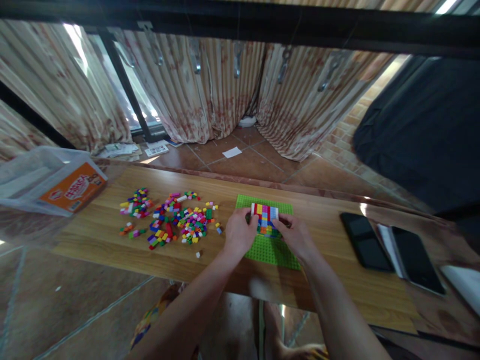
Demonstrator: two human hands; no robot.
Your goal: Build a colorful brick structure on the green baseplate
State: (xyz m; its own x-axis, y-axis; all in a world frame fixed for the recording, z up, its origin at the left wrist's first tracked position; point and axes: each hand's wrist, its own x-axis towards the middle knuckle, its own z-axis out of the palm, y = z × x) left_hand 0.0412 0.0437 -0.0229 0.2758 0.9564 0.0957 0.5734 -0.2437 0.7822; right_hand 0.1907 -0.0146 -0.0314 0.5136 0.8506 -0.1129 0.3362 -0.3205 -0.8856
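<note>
A build of small coloured toy bricks [266,214], with red, yellow, pink, blue and white rows, is at the middle of the bench over a green studded baseplate [273,253]. My left hand [240,231] grips its left side, the thumb against the near face. On the right side, my right hand [296,234] holds it with fingers closed on the edge. Whether the build is pressed onto the plate or just resting there, I cannot tell. Left of my hands lie loose toy bricks [193,220] in several colours, with a single white brick [198,255] nearer the front edge.
At the far left stands a clear plastic box [26,172] with an orange label. A black tablet-like device [366,241] and a dark phone-like device [417,259] lie on the right of the wooden bench [322,210]. Curtains [210,95] hang behind it.
</note>
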